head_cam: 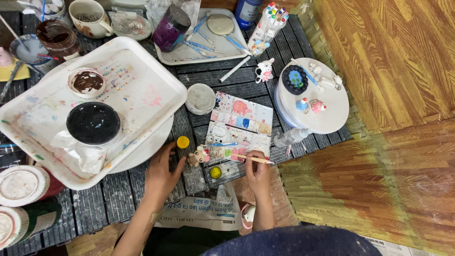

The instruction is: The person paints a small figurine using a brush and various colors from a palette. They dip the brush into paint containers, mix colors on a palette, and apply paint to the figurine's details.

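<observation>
My left hand rests on the dark slatted table, fingers curled beside a small brown clay animal figurine that it touches or nearly touches. A yellow bottle cap lies just above the fingers. My right hand grips a thin wooden paintbrush whose tip reaches into a paint-stained folding palette. A small open yellow paint pot sits between the hands.
A big white tray holds a black-lidded jar and a brown paint cup. A round white stand carries small clay figures. A cow figurine, a marker set, a grey clay disc and newspaper lie around.
</observation>
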